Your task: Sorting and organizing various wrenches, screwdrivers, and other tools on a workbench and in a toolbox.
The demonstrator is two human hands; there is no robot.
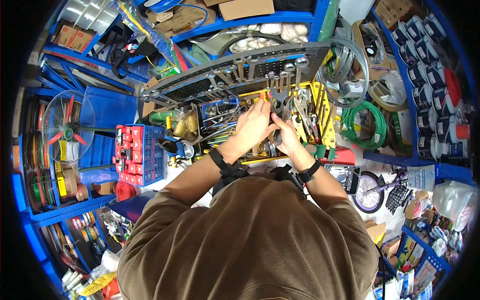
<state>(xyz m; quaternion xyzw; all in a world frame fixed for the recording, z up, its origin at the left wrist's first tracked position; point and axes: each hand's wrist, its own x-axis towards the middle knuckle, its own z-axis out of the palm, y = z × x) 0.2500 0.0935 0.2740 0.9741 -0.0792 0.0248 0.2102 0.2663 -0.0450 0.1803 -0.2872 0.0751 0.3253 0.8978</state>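
Your left hand (254, 122) and right hand (286, 134) meet over the yellow tool tray (325, 112), steadying a dark open-ended wrench (278, 98). It seems pinched by left fingers; the right grip is hidden.

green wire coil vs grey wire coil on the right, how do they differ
The green wire coil is bright green with thick strands, and sits lower, by the blue shelf's edge. The grey wire coil is bare metal grey with thinner strands, forms a wider loop and hangs higher, beside the perforated tool board. Both are round bundles to the right of the person's right hand, and neither hand touches them.
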